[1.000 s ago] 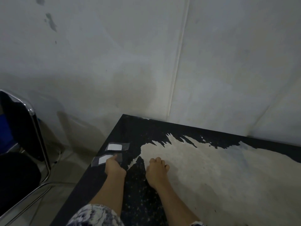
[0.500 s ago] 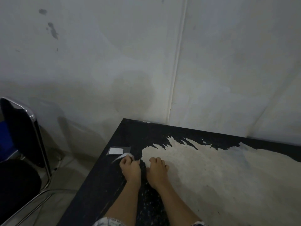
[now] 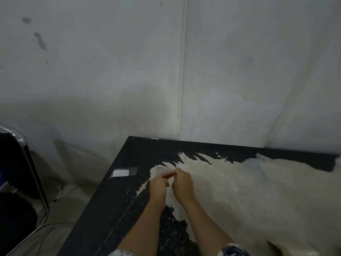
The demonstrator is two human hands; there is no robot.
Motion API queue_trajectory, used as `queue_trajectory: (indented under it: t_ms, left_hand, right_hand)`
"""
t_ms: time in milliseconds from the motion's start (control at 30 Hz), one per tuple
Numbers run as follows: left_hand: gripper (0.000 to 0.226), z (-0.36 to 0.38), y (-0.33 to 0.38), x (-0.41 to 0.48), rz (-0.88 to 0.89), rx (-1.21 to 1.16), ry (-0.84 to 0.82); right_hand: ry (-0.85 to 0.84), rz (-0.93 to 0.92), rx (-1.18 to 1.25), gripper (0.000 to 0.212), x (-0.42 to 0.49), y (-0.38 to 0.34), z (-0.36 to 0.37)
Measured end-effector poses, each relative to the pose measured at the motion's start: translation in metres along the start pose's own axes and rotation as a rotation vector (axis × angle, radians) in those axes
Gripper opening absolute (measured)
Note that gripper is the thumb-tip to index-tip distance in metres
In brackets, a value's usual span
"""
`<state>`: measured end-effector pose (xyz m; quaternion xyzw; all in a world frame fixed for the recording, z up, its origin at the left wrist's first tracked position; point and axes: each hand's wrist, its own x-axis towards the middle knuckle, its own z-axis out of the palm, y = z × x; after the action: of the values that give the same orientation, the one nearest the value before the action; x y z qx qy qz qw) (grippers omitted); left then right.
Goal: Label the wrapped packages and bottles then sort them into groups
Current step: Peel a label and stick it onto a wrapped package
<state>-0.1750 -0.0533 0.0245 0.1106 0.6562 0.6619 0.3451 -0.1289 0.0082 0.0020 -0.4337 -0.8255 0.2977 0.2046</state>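
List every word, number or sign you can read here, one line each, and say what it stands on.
None can be read.
Label piece on the table: its white face looks blank; any print is too small to tell.
Label piece held between the left hand and right hand, at: pale and blurred, no text legible.
Wall: stains only, no signs.
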Motion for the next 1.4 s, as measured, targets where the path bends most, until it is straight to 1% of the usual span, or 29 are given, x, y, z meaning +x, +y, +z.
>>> queue_trajectory:
  t_ms: [33,100,133,167,233,267,300,367,433,500,567,633,767,833,933,1000,1067,1133,1200,1300,1400]
  left_hand:
    - [0.046,0.002,0.000,-0.001,-0.030,-0.020,0.022]
    - [0.035,0.011,-0.003,-0.001,-0.086,-0.015,0.078]
    - [0.029,0.013,-0.005,0.000,-0.104,0.018,0.098]
    - [0.029,0.018,-0.007,-0.002,-0.121,0.048,0.086]
    - [0.050,0.033,-0.012,-0.006,-0.177,0.073,0.047]
    - [0.052,0.041,-0.014,-0.009,-0.206,0.068,0.023]
    - [0.044,0.051,-0.014,-0.014,-0.226,0.057,-0.003]
    - [0.021,0.071,-0.012,-0.025,-0.254,0.023,-0.030]
    - [0.013,0.089,-0.012,-0.032,-0.251,0.001,-0.011]
    - [0.014,0.111,-0.013,-0.038,-0.234,0.001,-0.004]
    - [0.016,0.132,-0.016,-0.043,-0.217,0.055,-0.002]
    - [0.016,0.154,-0.020,-0.050,-0.196,0.115,-0.013]
    - [0.018,0.198,-0.021,-0.062,-0.158,0.187,-0.078]
    - [0.020,0.224,-0.020,-0.069,-0.154,0.188,-0.125]
    - [0.017,0.257,-0.020,-0.082,-0.150,0.149,-0.168]
    - [0.018,0.275,-0.023,-0.091,-0.155,0.118,-0.170]
    - [0.019,0.287,-0.030,-0.097,-0.190,0.122,-0.208]
    - [0.013,0.294,-0.040,-0.102,-0.234,0.190,-0.263]
    - [0.020,0.297,-0.049,-0.105,-0.240,0.278,-0.296]
    - [0.018,0.302,-0.054,-0.108,-0.232,0.285,-0.302]
    - [0.015,0.311,-0.056,-0.118,-0.202,0.312,-0.332]
  right_hand:
    - [0.004,0.080,0.112,0.023,0.000,0.003,-0.004]
    - [-0.003,0.236,0.346,0.021,-0.001,0.011,-0.018]
    - [-0.024,0.292,0.456,0.020,-0.002,0.014,-0.023]
    - [-0.055,0.335,0.554,0.021,-0.004,0.019,-0.031]
    - [-0.124,0.408,0.679,0.024,-0.010,0.030,-0.048]
    - [-0.148,0.437,0.706,0.025,-0.013,0.037,-0.057]
    - [-0.167,0.466,0.721,0.025,-0.016,0.045,-0.066]
    - [-0.200,0.516,0.755,0.027,-0.020,0.064,-0.085]
    - [-0.230,0.544,0.761,0.028,-0.025,0.081,-0.105]
    - [-0.261,0.536,0.601,0.029,-0.028,0.099,-0.126]
    - [-0.262,0.508,0.458,0.030,-0.029,0.115,-0.146]
    - [-0.239,0.472,0.431,0.031,-0.027,0.132,-0.166]
    - [-0.196,0.382,0.435,0.041,-0.016,0.160,-0.201]
    - [-0.173,0.332,0.426,0.035,-0.008,0.174,-0.216]
    - [-0.165,0.314,0.492,0.014,-0.005,0.195,-0.237]
    - [-0.149,0.362,0.597,0.009,-0.008,0.210,-0.251]
    - [-0.115,0.452,0.731,0.007,-0.009,0.225,-0.263]
    - [-0.081,0.532,0.830,0.006,-0.012,0.238,-0.273]
    - [-0.050,0.599,0.932,0.009,-0.014,0.251,-0.281]
    - [-0.010,0.628,1.004,0.009,-0.019,0.263,-0.293]
    - [0.021,0.613,1.014,0.005,-0.028,0.280,-0.310]
